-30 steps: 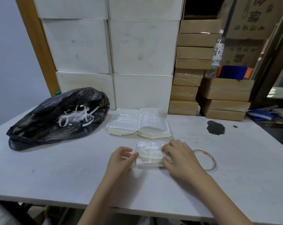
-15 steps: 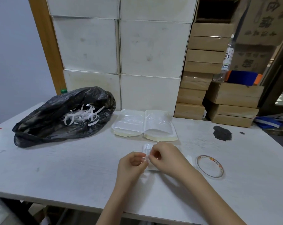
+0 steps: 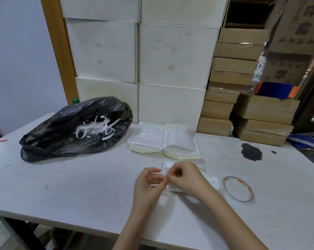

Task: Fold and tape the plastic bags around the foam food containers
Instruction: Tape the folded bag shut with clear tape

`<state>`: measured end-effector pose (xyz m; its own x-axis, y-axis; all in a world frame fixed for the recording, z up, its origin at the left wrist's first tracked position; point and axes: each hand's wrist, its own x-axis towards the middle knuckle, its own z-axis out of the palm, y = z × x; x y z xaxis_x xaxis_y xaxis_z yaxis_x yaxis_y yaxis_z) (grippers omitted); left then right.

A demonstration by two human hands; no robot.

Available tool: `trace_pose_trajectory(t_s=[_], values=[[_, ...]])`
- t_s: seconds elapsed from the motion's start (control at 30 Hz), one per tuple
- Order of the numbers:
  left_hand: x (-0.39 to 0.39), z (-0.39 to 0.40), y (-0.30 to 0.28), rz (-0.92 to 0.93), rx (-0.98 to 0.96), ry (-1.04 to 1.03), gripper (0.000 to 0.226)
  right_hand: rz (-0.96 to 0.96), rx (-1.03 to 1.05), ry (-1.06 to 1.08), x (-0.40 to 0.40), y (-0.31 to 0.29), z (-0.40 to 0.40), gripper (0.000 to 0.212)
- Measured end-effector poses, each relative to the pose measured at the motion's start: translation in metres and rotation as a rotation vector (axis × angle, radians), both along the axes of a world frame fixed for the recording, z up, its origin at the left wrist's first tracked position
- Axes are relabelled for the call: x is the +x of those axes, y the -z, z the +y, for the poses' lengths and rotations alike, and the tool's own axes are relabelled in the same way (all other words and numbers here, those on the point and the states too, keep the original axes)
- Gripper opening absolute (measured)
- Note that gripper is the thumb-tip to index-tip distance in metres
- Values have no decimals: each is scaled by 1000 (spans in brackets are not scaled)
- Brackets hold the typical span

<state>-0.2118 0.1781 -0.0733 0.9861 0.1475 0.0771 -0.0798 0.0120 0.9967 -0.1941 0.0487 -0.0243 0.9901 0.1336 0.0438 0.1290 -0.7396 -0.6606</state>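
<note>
Clear plastic bag edge pinched between left hand [image 3: 149,184] and right hand [image 3: 186,178] fingertips | bagged foam container [image 3: 211,181] beneath | tape roll [image 3: 237,188] beside.

Both hands cover most of the bagged foam container [image 3: 211,181] near the tabletop's front edge, and whatever the left hand [image 3: 148,184] and right hand [image 3: 186,177] pinch between their touching fingertips is too small and clear to make out. A green-capped bottle [image 3: 75,100] is hidden but for its cap behind the black trash bag [image 3: 62,134] toward the tabletop's back left corner. The tabletop [image 3: 80,186] itself is cut off at the left, right and bottom edges of the view.
</note>
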Motion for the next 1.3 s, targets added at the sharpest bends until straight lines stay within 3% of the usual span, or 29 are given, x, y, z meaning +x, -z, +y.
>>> trace_pose_trajectory(t_s=[0.1,0.37,0.5,0.73,0.83,0.93,1.3], values=[[2,2,-2,34,-96,35,17,-22,15,-16,1,2,-1,29],[9,5,-6,123,-52,86,17,-73,-24,-74,-1,9,-6,24],[14,5,-3,167,72,76,18,-99,-94,-74,-2,12,-4,11],[19,-3,-2,123,373,92,25,-69,-167,-73,-3,12,-3,12],[22,8,-3,173,202,159,21,-70,-147,-74,-1,12,-4,5],[19,18,-8,186,13,223,22,-71,-119,-65,0,11,-4,14],[16,14,-3,104,-39,146,27,-103,-168,-62,-2,9,0,12]])
